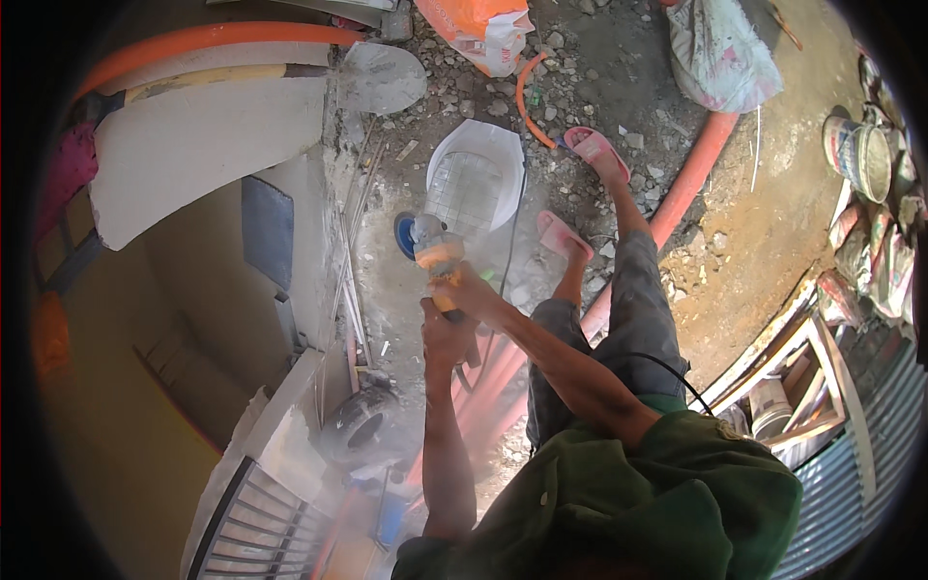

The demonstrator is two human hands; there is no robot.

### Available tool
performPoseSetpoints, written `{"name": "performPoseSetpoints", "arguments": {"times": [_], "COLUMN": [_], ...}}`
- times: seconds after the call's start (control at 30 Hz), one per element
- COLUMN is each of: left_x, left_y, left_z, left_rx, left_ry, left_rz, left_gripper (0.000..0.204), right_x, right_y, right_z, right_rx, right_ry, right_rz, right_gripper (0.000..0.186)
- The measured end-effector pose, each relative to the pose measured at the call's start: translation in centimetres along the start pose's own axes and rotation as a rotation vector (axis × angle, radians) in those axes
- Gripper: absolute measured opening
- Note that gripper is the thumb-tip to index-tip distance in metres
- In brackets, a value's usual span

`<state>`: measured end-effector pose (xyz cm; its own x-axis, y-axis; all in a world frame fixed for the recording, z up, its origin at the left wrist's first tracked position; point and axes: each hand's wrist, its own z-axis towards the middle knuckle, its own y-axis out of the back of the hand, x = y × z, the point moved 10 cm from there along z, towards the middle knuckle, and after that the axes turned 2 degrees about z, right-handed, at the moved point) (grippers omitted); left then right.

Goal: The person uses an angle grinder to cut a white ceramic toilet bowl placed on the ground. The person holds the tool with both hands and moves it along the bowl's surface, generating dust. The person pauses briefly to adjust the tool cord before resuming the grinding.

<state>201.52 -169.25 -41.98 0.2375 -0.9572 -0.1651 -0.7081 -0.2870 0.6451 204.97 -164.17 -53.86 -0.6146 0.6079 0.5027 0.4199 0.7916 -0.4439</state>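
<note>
Both my hands are closed around an orange angle grinder (440, 253) with a blue disc (404, 236) at its head. My right hand (468, 292) wraps its body, while my left hand (446, 333) grips farther back toward its rear end. Just beyond the grinder lies a white, many-sided piece (507, 159) with a grid-patterned square (466, 191) in its middle. The disc is near its lower left side; I cannot tell whether they touch. A dark cord (512, 242) runs beside the white piece. Pale dust hangs around my hands.
Pink slippers (596, 155) are on my feet, amid rubble. Long red pipes (691, 174) run beneath my legs. A shovel blade (385, 79) and a low wall (217, 145) stand left. Sacks (720, 58), a bucket (858, 155) and a wooden frame (817, 387) are right.
</note>
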Motion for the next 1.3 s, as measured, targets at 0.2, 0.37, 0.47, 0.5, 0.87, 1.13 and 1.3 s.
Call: {"name": "performPoseSetpoints", "arguments": {"times": [0.2, 0.37, 0.47, 0.5, 0.87, 1.13, 1.3], "left_x": [3.8, 4.0, 5.2, 4.1, 7.4, 10.2, 10.7], "left_y": [-0.5, -4.1, -1.6, -0.8, -6.8, -13.1, -12.7], "left_z": [-0.9, -1.7, -3.1, -3.4, 1.9, 2.6, 4.2], "left_rx": [-0.032, 0.028, -0.106, -0.134, 0.107, 0.304, 0.283], "left_ry": [0.062, 0.195, 0.206, 0.204, 0.13, 0.047, 0.063], "left_rz": [-0.414, -1.072, -1.185, -1.135, 0.152, 0.539, 0.57], "left_gripper": [0.059, 0.04, 0.035, 0.034, 0.069, 0.077, 0.08], "right_x": [-1.5, -9.4, -6.3, -5.8, 1.0, 7.7, 8.5], "right_y": [-2.5, 2.7, 7.8, 11.5, 23.5, 19.5, 20.0], "right_z": [-3.3, -5.8, -6.2, -5.9, -5.2, -7.2, -8.7], "right_rx": [0.159, 0.417, 0.469, 0.362, 0.066, -0.246, -0.389], "right_ry": [-0.156, -0.002, 0.204, 0.34, 0.638, 0.714, 0.732], "right_rz": [0.247, -0.622, -1.179, -1.256, -1.722, -1.627, -1.443], "right_gripper": [0.061, 0.055, 0.043, 0.038, 0.032, 0.025, 0.022]}}
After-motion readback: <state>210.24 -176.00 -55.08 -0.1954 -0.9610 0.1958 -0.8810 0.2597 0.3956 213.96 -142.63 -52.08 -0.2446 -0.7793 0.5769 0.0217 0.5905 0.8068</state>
